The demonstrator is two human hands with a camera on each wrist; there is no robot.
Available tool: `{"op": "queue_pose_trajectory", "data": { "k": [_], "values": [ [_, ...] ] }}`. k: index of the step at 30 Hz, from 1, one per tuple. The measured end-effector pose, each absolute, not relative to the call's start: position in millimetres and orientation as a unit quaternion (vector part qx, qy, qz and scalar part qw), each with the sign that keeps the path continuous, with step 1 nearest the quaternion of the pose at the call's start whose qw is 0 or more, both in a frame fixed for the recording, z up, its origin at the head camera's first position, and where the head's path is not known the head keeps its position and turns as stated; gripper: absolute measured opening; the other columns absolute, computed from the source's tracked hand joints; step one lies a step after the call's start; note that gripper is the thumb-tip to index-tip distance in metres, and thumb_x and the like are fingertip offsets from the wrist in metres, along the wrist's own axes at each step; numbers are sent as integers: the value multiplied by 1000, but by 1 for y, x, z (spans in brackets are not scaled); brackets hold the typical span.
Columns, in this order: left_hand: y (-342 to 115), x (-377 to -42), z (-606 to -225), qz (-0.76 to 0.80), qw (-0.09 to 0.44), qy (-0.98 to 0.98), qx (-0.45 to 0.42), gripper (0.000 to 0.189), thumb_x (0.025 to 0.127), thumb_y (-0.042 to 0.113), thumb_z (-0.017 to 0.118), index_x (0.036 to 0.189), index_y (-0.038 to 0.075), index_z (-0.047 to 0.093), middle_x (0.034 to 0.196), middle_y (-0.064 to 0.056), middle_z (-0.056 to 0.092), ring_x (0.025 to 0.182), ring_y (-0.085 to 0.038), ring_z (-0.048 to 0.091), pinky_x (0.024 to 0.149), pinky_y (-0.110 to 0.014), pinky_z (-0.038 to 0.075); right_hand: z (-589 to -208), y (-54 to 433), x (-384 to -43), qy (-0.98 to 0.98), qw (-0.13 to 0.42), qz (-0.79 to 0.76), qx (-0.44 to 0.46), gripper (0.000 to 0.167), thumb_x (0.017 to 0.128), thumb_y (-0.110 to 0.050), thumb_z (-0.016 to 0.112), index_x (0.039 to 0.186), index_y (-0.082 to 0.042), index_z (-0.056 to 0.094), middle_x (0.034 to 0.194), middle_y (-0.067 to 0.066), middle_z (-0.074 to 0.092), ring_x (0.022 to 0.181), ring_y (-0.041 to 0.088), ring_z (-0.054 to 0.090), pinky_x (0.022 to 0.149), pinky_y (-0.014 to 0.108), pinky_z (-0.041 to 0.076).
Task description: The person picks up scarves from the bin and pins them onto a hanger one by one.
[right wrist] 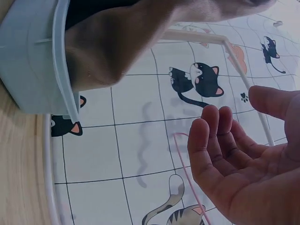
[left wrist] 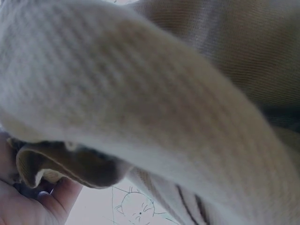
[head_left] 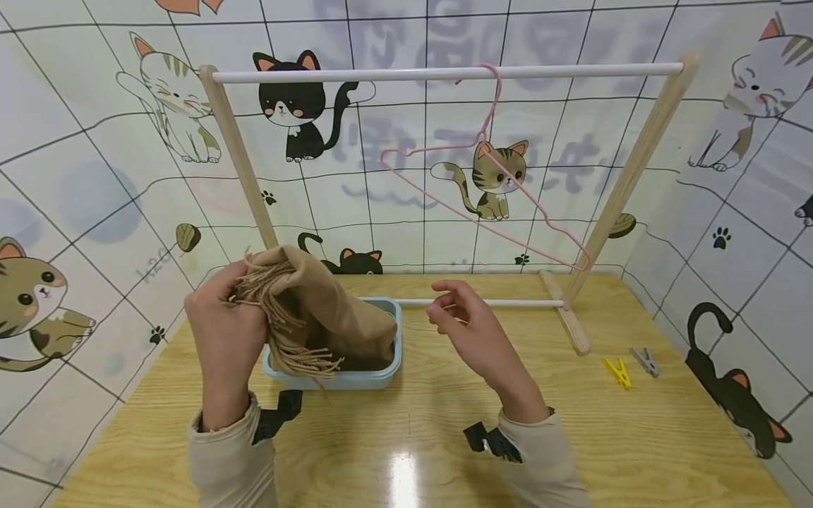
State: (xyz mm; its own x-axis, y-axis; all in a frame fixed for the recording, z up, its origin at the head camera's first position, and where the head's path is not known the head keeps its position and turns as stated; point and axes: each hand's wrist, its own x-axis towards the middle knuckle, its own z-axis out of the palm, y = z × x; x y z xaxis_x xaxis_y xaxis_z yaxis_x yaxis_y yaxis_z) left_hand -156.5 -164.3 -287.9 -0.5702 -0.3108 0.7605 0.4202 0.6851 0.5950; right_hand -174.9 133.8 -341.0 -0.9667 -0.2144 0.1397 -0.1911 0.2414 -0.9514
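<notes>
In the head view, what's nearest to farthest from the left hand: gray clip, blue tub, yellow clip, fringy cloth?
1. Fringy cloth: in the left hand.
2. Blue tub: just right of it.
3. Yellow clip: far right.
4. Gray clip: just beyond the yellow.

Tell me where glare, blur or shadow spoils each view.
Head view: white glare on the table near the bottom edge. Left wrist view: the cloth fills most of the frame, its near fold soft and out of focus, and the wall is washed out. Right wrist view: right hand fairly clear, but dark inside the tub.
</notes>
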Motion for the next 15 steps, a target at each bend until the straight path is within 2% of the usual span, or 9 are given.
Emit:
{"op": "queue_pose_trajectory", "data": {
  "k": [6,15],
  "values": [
    [-164,-156,-287,-395,459,-795,-34,20,95,-7,58,86,-3,75,80,-18,74,63,-3,47,64,-16,37,-334,140,-172,783,-8,-608,-132,39,104,-30,61,141,-20,52,120,9,61,105,25,63,98,49,50],
    [-164,-157,-287,-402,454,-794,-38,21,99,0,59,88,-3,77,84,-18,75,67,3,52,66,-16,39,-325,153,-167,789,-45,-599,-126,40,104,-31,60,140,-16,52,121,9,58,111,25,62,101,46,50]
  ]
}}
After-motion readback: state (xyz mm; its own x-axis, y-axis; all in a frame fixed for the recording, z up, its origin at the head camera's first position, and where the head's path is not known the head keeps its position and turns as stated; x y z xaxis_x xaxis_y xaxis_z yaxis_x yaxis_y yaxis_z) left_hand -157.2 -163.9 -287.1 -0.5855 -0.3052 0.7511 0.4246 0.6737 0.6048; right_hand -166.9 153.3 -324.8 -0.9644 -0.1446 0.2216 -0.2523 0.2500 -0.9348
